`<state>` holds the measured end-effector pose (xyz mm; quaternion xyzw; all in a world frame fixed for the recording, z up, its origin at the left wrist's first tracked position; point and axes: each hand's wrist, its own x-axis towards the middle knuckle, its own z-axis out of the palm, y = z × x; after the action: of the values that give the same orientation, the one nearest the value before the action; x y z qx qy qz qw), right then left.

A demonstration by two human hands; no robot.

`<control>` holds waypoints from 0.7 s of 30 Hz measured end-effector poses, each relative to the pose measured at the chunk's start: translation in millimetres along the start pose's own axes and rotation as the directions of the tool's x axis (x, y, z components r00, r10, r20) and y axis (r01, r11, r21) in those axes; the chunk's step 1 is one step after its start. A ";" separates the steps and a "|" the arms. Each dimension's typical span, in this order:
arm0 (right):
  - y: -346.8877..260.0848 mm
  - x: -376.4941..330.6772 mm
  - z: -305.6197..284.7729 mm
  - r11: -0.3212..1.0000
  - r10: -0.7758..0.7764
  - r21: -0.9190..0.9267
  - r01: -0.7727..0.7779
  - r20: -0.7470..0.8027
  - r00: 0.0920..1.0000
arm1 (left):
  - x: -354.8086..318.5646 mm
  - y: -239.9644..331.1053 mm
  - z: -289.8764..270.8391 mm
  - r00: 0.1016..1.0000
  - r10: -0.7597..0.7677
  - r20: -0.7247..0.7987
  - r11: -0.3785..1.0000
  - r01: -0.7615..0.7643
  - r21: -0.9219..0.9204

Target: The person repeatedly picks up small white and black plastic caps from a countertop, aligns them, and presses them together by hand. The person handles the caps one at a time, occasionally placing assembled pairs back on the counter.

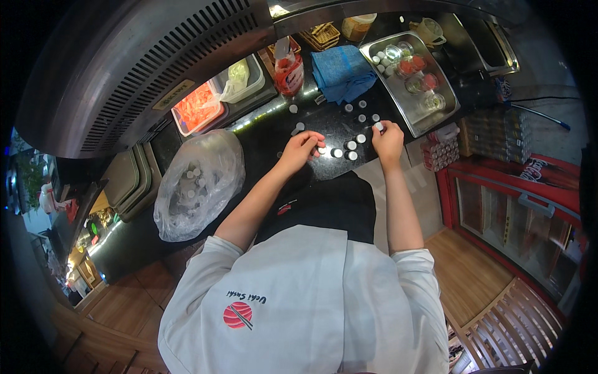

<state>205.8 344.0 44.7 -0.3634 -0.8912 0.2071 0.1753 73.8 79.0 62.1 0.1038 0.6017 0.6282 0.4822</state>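
Several small dark bottles with white caps [351,145] stand on the black counter between and around my hands. My left hand [301,151] is curled at the counter, its fingertips around a white-capped bottle [321,151] at the left of the group. Between the thumb and fingers of my right hand [389,142], another small bottle with a white cap [378,126] is pinched. A cap beyond my left hand [299,126] and one farther back [293,109] sit apart from the group. To the left, a clear plastic bag [208,168] holds more small capped pieces.
A steel tray [443,106] at the far right holds glass jars and white caps. Beside it lie a folded blue cloth [339,70] and a red-filled bottle [289,73]. Food containers [240,81] stand back left under a vented metal hood [168,68]. A red-framed fridge [511,212] stands right.
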 end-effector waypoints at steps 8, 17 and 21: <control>2.5 -2.4 -3.6 0.998 0.019 0.059 -0.020 0.014 1.000 | -2.3 -1.5 1.6 1.000 0.006 0.002 1.000 -0.006 0.007; 7.2 -2.5 -2.5 1.000 -0.019 0.020 0.019 0.012 1.000 | -3.0 -2.5 2.3 1.000 0.002 0.017 1.000 -0.002 0.020; 10.2 -7.8 -3.0 0.999 -0.040 0.011 0.040 0.001 0.999 | -2.9 -8.3 -2.3 1.000 -0.005 0.018 1.000 0.005 0.004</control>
<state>218.4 345.7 41.0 -0.3442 -0.8974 0.2088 0.1807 77.7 73.8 55.7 0.1089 0.5986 0.6250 0.4892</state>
